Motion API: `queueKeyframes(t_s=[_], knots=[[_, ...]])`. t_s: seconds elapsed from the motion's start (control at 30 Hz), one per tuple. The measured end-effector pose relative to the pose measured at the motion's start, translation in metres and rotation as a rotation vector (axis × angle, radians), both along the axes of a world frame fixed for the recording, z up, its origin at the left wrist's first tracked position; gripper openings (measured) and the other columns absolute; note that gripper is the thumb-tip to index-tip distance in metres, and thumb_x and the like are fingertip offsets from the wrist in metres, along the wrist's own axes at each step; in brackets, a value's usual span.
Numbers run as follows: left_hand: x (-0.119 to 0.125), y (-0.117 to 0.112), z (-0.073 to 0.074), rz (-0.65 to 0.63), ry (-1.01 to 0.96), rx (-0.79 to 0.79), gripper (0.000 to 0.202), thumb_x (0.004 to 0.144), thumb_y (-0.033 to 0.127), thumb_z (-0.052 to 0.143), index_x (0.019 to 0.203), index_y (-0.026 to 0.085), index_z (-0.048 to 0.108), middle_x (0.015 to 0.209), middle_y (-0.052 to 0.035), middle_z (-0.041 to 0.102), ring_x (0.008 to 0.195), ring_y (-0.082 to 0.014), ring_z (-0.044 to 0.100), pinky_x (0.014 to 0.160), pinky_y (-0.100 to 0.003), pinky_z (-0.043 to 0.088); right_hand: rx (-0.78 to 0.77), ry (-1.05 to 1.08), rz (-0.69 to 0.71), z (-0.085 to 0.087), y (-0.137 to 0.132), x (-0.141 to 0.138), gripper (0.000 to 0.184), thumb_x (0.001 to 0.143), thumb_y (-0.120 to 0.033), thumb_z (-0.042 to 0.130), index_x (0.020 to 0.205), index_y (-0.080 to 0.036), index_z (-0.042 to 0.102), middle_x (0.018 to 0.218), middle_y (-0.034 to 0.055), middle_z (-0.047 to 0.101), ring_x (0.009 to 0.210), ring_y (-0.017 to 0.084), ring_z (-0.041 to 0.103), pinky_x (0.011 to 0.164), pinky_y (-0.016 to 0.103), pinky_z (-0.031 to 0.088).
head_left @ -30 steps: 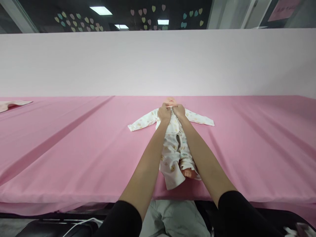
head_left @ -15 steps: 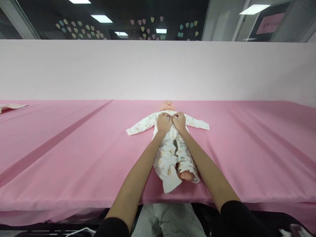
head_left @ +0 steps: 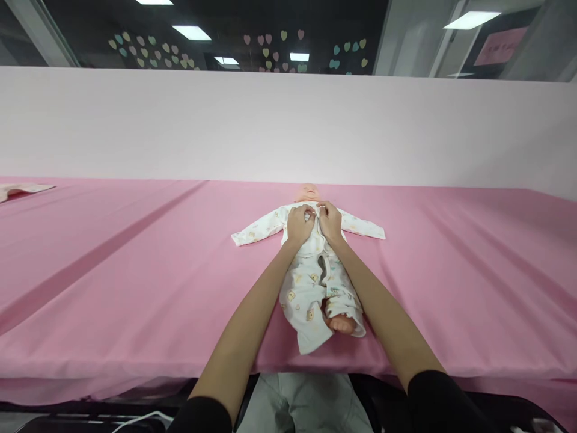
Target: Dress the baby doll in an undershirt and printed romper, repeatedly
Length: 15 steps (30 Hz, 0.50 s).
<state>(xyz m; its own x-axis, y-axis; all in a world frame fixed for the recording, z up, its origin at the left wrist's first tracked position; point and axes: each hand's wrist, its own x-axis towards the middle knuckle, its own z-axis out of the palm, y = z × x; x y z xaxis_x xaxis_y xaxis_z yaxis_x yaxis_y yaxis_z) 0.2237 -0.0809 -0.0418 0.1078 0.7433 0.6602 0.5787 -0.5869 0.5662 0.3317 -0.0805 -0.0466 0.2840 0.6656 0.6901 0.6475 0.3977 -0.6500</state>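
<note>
A baby doll [head_left: 308, 192] lies on its back, head toward the wall, dressed in a white baby romper [head_left: 303, 273] printed with small animals. The sleeves spread out to both sides, and one foot [head_left: 342, 324] shows at a leg opening. On the romper's upper chest, my left hand [head_left: 300, 222] pinches the fabric near the front opening. Just to its right, my right hand [head_left: 330, 219] has its fingers closed on the cloth by the neckline. Lower down, the front gapes between the legs. Any fastener under my fingertips is too small to make out.
A pink sheet [head_left: 135, 270] with creases covers the table. White-and-pink cloth [head_left: 22, 190] lies at the far left edge. Behind the table stands a low white wall [head_left: 270, 126], with dark glass and heart stickers above. A white cable [head_left: 144, 416] hangs below the front edge.
My right hand has shifted slightly right and up toward the neckline, so the gap between my hands is wider. My left hand stays nearly in place. The view has tilted a little.
</note>
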Motion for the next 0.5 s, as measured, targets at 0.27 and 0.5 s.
queueKeyframes(t_s=[0.27, 0.5], knots=[[0.0002, 0.0026, -0.0026, -0.007, -0.053, 0.003, 0.011, 0.075, 0.015, 0.051, 0.081, 0.021, 0.058, 0.079, -0.0025, 0.065, 0.084, -0.0217, 0.053, 0.08, -0.032, 0.039, -0.07, -0.215, -0.085, -0.0036, 0.0013, -0.0006, 0.019, 0.079, -0.023, 0.049, 0.075, -0.016, 0.066, 0.08, 0.0071, 0.058, 0.084, 0.023, 0.053, 0.082, 0.034, 0.039], [-0.0006, 0.0029, -0.0017, -0.004, -0.116, -0.049, 0.019, 0.073, 0.011, 0.051, 0.088, 0.02, 0.058, 0.077, -0.0015, 0.064, 0.084, -0.0212, 0.054, 0.081, -0.032, 0.04, -0.112, -0.323, -0.093, -0.0023, -0.0027, -0.0015, 0.021, 0.077, -0.02, 0.051, 0.084, -0.014, 0.07, 0.088, 0.0102, 0.062, 0.09, 0.026, 0.053, 0.088, 0.036, 0.038]])
